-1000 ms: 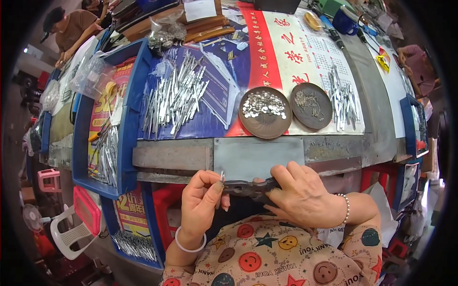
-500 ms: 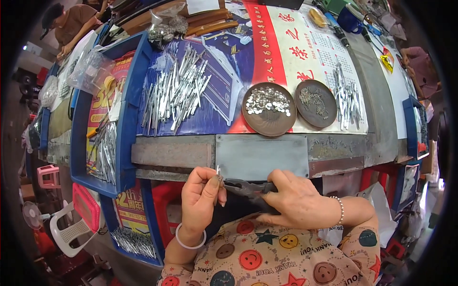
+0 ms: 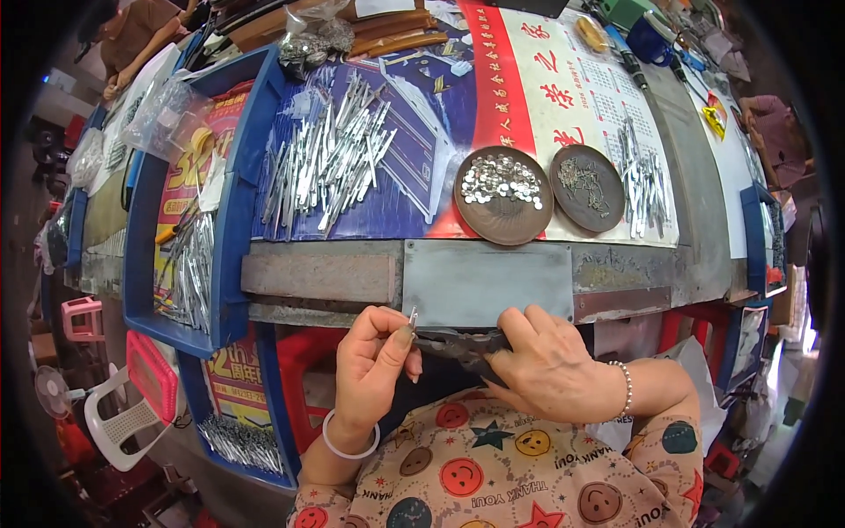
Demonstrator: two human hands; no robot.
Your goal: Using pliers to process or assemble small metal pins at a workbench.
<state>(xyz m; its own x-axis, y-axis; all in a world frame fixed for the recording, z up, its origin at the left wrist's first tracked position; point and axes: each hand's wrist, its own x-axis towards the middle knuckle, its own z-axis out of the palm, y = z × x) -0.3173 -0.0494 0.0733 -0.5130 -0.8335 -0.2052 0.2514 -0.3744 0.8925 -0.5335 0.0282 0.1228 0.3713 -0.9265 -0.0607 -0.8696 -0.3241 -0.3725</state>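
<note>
In front of the table edge, my left hand pinches a small slim metal piece upright between thumb and fingers. My right hand is closed around dark pliers, whose jaws reach to the left fingertips at the piece. Whether the jaws grip it I cannot tell. Beyond the hands, a brown dish holds shiny silver discs, and a smaller brown dish holds thin small metal parts. Flat metal strips lie heaped at the left, with another bunch of strips at the right.
A grey metal plate is fixed at the table's front edge. At the left stand a blue tray of strips and a lower blue tray. A plastic bag lies at the back. Other people sit at far left and right.
The view has shifted slightly. The metal piece now leans a little to the right at its top; both hands keep nearly the same grip and place.
</note>
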